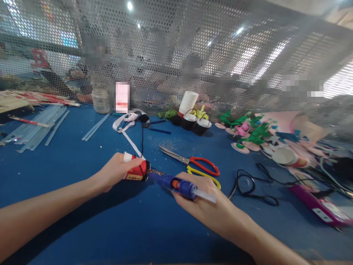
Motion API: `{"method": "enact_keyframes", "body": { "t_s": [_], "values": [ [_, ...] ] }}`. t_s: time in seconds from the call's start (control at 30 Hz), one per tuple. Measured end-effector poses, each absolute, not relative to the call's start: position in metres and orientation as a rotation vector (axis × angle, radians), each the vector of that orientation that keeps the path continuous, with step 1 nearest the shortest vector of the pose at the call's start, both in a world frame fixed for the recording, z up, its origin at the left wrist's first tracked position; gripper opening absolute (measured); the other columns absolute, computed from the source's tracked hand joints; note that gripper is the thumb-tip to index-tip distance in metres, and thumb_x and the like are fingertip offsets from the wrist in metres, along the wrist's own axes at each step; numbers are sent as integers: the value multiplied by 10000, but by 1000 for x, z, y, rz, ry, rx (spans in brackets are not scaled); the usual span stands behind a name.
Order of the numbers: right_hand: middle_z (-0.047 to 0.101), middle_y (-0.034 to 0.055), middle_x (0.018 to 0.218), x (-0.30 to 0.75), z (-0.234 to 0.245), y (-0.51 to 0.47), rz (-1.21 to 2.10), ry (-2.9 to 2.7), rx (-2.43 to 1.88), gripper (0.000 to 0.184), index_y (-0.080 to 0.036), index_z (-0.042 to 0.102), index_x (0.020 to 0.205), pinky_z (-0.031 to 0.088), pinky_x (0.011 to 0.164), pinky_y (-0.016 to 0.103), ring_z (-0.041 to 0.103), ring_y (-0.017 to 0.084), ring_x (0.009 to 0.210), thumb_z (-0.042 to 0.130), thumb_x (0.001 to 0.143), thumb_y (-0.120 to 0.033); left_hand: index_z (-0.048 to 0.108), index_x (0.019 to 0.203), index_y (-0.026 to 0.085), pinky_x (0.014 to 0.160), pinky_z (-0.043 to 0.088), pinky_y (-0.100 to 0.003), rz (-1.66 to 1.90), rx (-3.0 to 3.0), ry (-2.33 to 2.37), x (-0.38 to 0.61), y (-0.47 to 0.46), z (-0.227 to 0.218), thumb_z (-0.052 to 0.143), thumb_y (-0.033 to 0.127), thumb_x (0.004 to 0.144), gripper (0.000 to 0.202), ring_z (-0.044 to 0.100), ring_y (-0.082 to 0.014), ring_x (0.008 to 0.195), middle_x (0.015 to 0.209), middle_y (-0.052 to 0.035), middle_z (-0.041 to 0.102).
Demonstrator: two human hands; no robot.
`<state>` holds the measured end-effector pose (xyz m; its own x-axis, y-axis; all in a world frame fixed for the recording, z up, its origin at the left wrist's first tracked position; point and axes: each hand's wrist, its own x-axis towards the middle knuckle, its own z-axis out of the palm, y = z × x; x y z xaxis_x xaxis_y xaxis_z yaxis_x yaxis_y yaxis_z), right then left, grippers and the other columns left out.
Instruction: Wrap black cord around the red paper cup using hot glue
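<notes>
My left hand (114,172) is closed around a small red paper cup (135,173), tipped on its side with its black-wrapped end to the right. A black cord and a white ribbon (132,142) run from the cup back to a loose coil. In my right hand (202,197) is a blue hot glue gun (165,180), a clear glue stick jutting from its back. The gun's nozzle meets the black end of the cup; whether glue is flowing cannot be made out. Just beyond the gun lie scissors (190,161) with red and yellow handles.
Clear glue sticks (41,125) lie at left, near a jar (100,100). Stacked white cups (188,103) and two small black-and-white buckets (202,126) stand at the back. Green-leaved crafts (248,134), a black cable (245,184) and a purple power strip (317,206) occupy the right.
</notes>
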<state>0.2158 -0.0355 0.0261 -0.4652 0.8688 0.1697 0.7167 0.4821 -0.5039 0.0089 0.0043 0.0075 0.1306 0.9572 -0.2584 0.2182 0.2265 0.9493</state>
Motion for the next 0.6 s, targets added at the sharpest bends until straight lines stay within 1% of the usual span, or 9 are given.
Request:
{"method": "enact_keyframes", "body": {
  "t_s": [0.23,0.43,0.6],
  "values": [
    [455,-39,531,214,28,-34,522,-2277,-1339,154,-171,442,574,293,445,189,381,69,464,447,719,-119,630,639,129,446,339,-229,819,1303,1343,7,4,3,572,379,614,258,515,-143,483,523,-7,590],
    [421,-50,507,216,25,-30,548,-2211,-1324,156,-178,411,562,294,431,192,342,73,457,455,694,-110,633,624,132,404,303,-213,823,1373,1368,8,2,3,576,401,605,276,494,-135,464,499,-4,579],
    [418,-49,502,216,25,-31,594,-2204,-1321,155,-179,413,559,298,427,191,349,74,455,455,696,-119,629,588,139,390,283,-206,818,1387,1390,8,1,3,576,401,601,267,460,-118,439,462,14,549]
  ]
}}
